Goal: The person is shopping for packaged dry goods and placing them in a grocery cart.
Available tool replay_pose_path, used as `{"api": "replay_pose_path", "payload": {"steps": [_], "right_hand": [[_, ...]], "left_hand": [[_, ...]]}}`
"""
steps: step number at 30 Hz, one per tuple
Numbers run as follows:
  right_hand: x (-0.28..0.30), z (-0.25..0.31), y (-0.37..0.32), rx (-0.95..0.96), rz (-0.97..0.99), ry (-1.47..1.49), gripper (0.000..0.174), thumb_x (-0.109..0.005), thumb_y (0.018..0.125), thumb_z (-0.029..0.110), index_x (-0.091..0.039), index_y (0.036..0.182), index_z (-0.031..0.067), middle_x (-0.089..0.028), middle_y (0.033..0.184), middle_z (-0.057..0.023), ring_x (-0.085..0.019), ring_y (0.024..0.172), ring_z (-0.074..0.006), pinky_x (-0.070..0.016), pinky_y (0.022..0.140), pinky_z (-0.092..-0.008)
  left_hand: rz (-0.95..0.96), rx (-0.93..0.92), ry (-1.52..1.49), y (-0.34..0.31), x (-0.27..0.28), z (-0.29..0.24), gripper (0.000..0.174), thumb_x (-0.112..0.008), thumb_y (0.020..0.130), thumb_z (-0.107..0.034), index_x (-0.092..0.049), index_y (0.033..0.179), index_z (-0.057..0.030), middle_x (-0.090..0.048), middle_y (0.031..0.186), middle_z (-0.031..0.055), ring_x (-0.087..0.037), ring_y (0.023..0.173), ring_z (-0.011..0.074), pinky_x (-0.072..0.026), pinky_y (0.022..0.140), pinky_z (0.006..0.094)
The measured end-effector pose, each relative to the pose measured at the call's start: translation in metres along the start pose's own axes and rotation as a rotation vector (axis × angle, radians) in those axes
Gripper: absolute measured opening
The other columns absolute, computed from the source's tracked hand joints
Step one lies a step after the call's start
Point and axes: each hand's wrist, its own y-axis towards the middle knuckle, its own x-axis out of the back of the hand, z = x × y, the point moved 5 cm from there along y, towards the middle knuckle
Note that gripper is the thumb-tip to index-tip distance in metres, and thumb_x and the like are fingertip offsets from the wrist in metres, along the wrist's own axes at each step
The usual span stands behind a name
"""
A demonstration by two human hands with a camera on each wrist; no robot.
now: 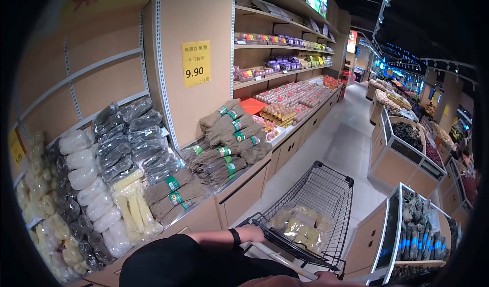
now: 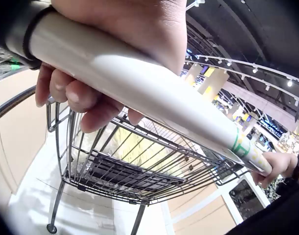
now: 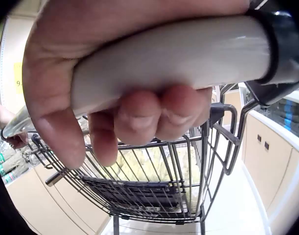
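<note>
A black wire shopping cart [image 1: 326,185] stands in front of the person, with clear bags of pale yellow-green goods [image 1: 301,228] inside. Its light handle bar [image 1: 285,260] runs across the bottom of the head view. The left hand [image 1: 250,233] is curled round the bar's left end, a dark band on its wrist; in the left wrist view the fingers of this hand [image 2: 125,29] wrap the white bar [image 2: 139,88]. Round the bar's other end curls the right hand [image 3: 134,117], thumb and fingertips showing beneath it; the head view shows only part of the right hand [image 1: 326,277].
On the left, a counter holds bagged noodles [image 1: 93,185] and brown bundles with green labels [image 1: 229,134]. Behind are shelves of packed goods [image 1: 285,65] and a yellow price sign [image 1: 196,63]. Produce bins [image 1: 407,159] line the right side of the aisle [image 1: 351,119].
</note>
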Motion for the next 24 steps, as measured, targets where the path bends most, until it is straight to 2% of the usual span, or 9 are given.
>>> {"api": "replay_pose_path", "payload": {"steps": [4, 7, 10, 12, 15, 19, 21, 22, 24], "right_hand": [[0.025, 0.023, 0.025, 0.109, -0.015, 0.17, 0.034, -0.061, 0.065, 0.022, -0.066, 0.095, 0.0054, -0.065, 0.092, -0.0202, -0.06, 0.089, -0.0375, -0.0476, 0.077, -0.0432], [0.027, 0.021, 0.059, 0.132, 0.068, 0.16, 0.034, -0.06, 0.066, 0.021, -0.066, 0.096, 0.0062, -0.064, 0.092, -0.0216, -0.06, 0.089, -0.0376, -0.0473, 0.078, -0.0428], [0.038, 0.022, 0.079, 0.129, 0.077, 0.109, 0.035, -0.061, 0.066, 0.025, -0.067, 0.097, 0.0087, -0.065, 0.093, -0.0198, -0.061, 0.09, -0.0359, -0.0474, 0.079, -0.042], [0.047, 0.023, 0.097, 0.11, 0.07, 0.08, 0.037, -0.061, 0.066, 0.029, -0.067, 0.097, 0.0112, -0.065, 0.094, -0.0181, -0.061, 0.091, -0.0342, -0.0475, 0.08, -0.0412], [0.051, 0.015, 0.122, 0.054, 0.042, 0.013, 0.039, -0.063, 0.065, 0.035, -0.067, 0.099, 0.015, -0.066, 0.096, -0.0154, -0.062, 0.093, -0.0317, -0.0477, 0.082, -0.04], [0.046, -0.009, 0.151, -0.064, -0.017, -0.033, 0.043, -0.064, 0.065, 0.044, -0.067, 0.1, 0.0199, -0.067, 0.097, -0.0118, -0.062, 0.095, -0.0283, -0.0479, 0.084, -0.0383], [0.042, -0.019, 0.158, -0.114, -0.055, -0.043, 0.044, -0.065, 0.065, 0.048, -0.067, 0.101, 0.0224, -0.067, 0.098, -0.01, -0.063, 0.096, -0.0267, -0.048, 0.085, -0.0375], [0.052, -0.005, 0.148, -0.135, -0.083, -0.051, 0.044, -0.064, 0.065, 0.048, -0.067, 0.1, 0.0227, -0.067, 0.097, -0.0099, -0.063, 0.095, -0.0272, -0.0482, 0.084, -0.0378], [0.068, 0.023, 0.129, -0.181, -0.156, -0.078, 0.041, -0.064, 0.065, 0.047, -0.068, 0.099, 0.0235, -0.067, 0.094, -0.0093, -0.063, 0.093, -0.0287, -0.0488, 0.081, -0.0388]], "left_hand": [[-0.025, 0.025, 0.055, 0.027, 0.03, 0.014, 0.038, -0.047, 0.076, -0.029, -0.068, 0.096, -0.0046, -0.065, 0.101, 0.0169, -0.062, 0.096, 0.0331, -0.0483, 0.08, 0.0429], [-0.031, 0.07, 0.041, 0.042, 0.045, 0.031, 0.034, -0.048, 0.075, -0.026, -0.068, 0.089, -0.0035, -0.066, 0.092, 0.0161, -0.063, 0.089, 0.0315, -0.0485, 0.072, 0.042], [-0.061, 0.146, 0.003, 0.068, 0.05, 0.048, 0.034, -0.048, 0.075, -0.026, -0.068, 0.089, -0.0031, -0.066, 0.092, 0.0164, -0.063, 0.088, 0.0319, -0.0483, 0.072, 0.0419], [-0.073, 0.063, 0.082, 0.07, 0.06, 0.05, 0.034, -0.048, 0.075, -0.026, -0.068, 0.091, -0.0033, -0.067, 0.094, 0.0158, -0.063, 0.091, 0.032, -0.0484, 0.073, 0.0421], [0.0, 0.177, 0.024, 0.075, 0.074, 0.054, 0.038, -0.048, 0.078, -0.027, -0.067, 0.104, -0.0058, -0.064, 0.11, 0.0149, -0.061, 0.102, 0.0315, -0.0478, 0.082, 0.042], [0.018, 0.089, -0.004, 0.07, 0.091, 0.055, 0.039, -0.049, 0.079, -0.027, -0.065, 0.11, -0.0079, -0.06, 0.118, 0.0144, -0.059, 0.106, 0.0304, -0.0471, 0.084, 0.0429], [0.16, 0.087, -0.024, 0.099, 0.076, 0.072, 0.04, -0.049, 0.079, -0.025, -0.064, 0.112, -0.0097, -0.059, 0.121, 0.0134, -0.057, 0.11, 0.0294, -0.0461, 0.086, 0.0433], [0.215, 0.111, -0.088, 0.093, 0.08, 0.071, 0.04, -0.049, 0.079, -0.024, -0.063, 0.114, -0.0095, -0.059, 0.121, 0.0134, -0.057, 0.109, 0.0294, -0.0453, 0.087, 0.0429], [0.158, 0.057, -0.038, 0.089, 0.09, 0.07, 0.04, -0.049, 0.079, -0.023, -0.063, 0.113, -0.0077, -0.06, 0.119, 0.0136, -0.059, 0.105, 0.03, -0.047, 0.084, 0.0425]]}}
